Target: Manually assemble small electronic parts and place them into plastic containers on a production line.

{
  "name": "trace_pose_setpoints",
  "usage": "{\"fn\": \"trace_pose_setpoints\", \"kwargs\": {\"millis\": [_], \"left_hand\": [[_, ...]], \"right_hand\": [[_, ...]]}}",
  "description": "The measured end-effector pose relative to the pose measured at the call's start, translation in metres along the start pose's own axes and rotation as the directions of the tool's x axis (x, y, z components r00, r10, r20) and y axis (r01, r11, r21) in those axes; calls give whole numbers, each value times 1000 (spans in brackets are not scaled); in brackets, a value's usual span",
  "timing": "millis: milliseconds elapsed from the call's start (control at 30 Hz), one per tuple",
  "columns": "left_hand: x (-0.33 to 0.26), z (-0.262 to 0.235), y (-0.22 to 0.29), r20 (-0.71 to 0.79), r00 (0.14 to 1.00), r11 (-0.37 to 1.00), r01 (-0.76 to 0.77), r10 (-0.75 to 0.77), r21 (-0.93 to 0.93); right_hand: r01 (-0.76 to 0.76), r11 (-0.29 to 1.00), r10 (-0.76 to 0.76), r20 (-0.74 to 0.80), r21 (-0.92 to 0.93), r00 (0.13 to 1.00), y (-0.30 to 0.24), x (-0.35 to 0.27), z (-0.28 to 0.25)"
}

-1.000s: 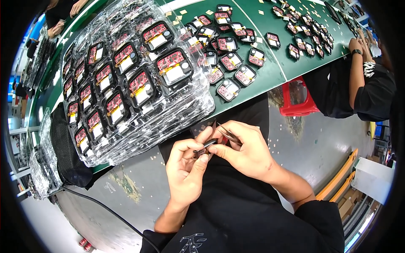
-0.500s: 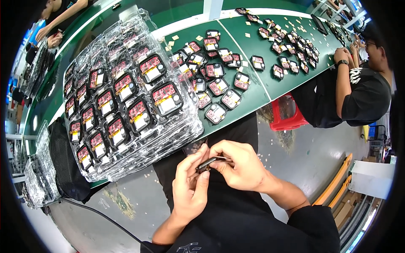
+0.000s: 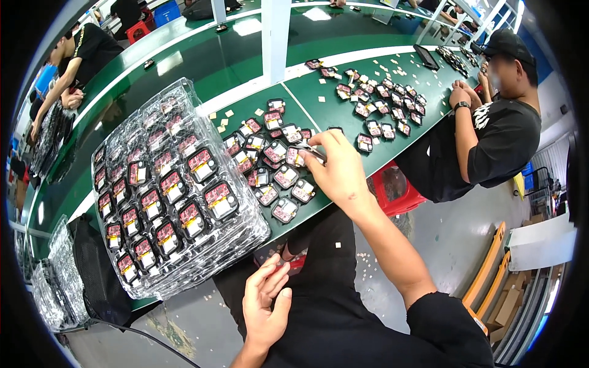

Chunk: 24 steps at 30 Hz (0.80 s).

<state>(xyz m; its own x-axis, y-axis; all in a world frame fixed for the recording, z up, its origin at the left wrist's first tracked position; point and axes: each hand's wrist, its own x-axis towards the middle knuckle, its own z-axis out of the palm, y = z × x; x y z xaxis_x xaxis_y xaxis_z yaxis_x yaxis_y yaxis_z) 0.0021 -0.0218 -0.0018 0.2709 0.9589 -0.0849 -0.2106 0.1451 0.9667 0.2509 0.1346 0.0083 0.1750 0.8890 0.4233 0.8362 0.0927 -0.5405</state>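
Observation:
My right hand (image 3: 340,175) reaches over a loose cluster of small black-framed units with red circuit boards and white blocks. Its thumb and fingers are pinched on something thin and dark, too small to make out. Directly by the fingertips lies one such unit (image 3: 295,156); another unit (image 3: 286,176) is just below it. My left hand (image 3: 267,306) is held above my lap, palm up, fingers stretched out and nothing in it.
At left stands a stack of clear plastic trays (image 3: 208,260), its top one filled with similar units. More units (image 3: 381,106) are spread along the green table (image 3: 300,228). A co-worker (image 3: 500,129) sits at right beside a red stool (image 3: 396,190). A black bag (image 3: 101,270) hangs at left.
My hands have parted: the dark unit they held together has left my left hand, which has opened. My right hand has moved up to the table cluster. The view has shifted.

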Motion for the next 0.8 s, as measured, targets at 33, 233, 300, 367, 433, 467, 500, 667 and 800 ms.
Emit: {"fn": "trace_pose_setpoints", "kwargs": {"millis": [33, 233, 300, 367, 433, 467, 500, 667, 800], "left_hand": [[-1, -1, 0, -16, 1000, 1000, -6, 6, 4], [-3, -3, 1, -52, 999, 1000, 10, -11, -13], [-3, -2, 0, -29, 1000, 1000, 7, -8, -29], [-3, -2, -1, -20, 1000, 1000, 3, -3, -26], [0, 0, -1, -9, 1000, 1000, -4, 4, -24], [0, 2, -1, -8, 1000, 1000, -8, 7, -30], [1, 3, 0, -6, 1000, 999, -11, 11, -34], [-1, 4, 1, 53, 998, 1000, -20, 20, 12], [-4, 1, -3, -20, 977, 975, -214, 214, -56]], "right_hand": [[16, 998, -20, -70, -59, 997, 11, 5, -3], [-319, 764, 333, -80, -561, 939, 74, 61, -34], [-318, 722, 389, -20, -614, 921, 78, 76, -39], [-277, 731, 413, 81, -624, 907, 76, 85, -42], [-248, 749, 358, 61, -614, 932, 76, 83, -36], [-220, 764, 305, 39, -606, 952, 77, 82, -33], [-233, 778, 302, 23, -584, 953, 79, 81, -33], [-242, 821, 302, 34, -517, 953, 77, 82, -38], [-82, 986, 81, -13, -144, 997, 32, 50, -59]]}}
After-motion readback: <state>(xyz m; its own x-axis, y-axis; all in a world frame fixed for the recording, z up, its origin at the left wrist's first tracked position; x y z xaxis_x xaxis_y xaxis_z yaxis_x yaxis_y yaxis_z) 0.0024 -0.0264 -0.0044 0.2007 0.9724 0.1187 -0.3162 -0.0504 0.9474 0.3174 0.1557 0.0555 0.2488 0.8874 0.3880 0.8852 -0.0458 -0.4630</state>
